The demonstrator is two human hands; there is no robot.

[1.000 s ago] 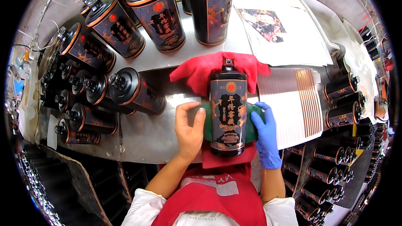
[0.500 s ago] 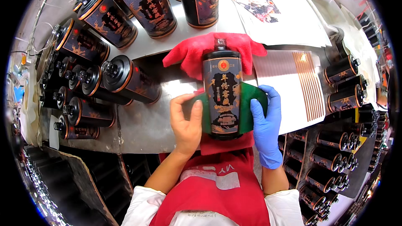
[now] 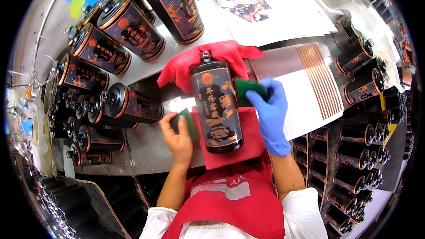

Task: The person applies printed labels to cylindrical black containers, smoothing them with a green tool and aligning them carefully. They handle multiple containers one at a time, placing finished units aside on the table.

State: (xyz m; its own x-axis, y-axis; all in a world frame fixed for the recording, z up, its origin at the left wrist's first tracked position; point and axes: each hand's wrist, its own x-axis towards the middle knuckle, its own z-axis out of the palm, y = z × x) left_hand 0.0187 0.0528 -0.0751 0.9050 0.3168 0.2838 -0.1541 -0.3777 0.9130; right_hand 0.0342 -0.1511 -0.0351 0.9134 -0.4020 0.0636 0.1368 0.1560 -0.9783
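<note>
A black decorated bottle [image 3: 215,106] with a clear stopper lies face up on a red towel [image 3: 254,128], its neck propped on the bunched far part. My bare left hand [image 3: 178,139] pinches a flat green card [image 3: 187,123] just left of the bottle, slightly apart from it. In its blue glove, my right hand [image 3: 271,115] grips a second green card [image 3: 249,92], blurred by motion, whose edge is at or close to the bottle's upper right side. Neither hand touches the bottle directly.
Several similar bottles [image 3: 133,104] stand at the left and far left. Sheets with copper stripes [image 3: 321,86] lie on the right, below white papers with a picture [image 3: 243,6]. Shelves of bottles [image 3: 354,157] fill the lower right. A yellow-green fan [image 3: 79,0] is at the far left.
Both green cards were pressed along the bottle's sides. The left card has come away and turned; the right one has swung toward the bottle's upper end. The whole view has shifted and tilted.
</note>
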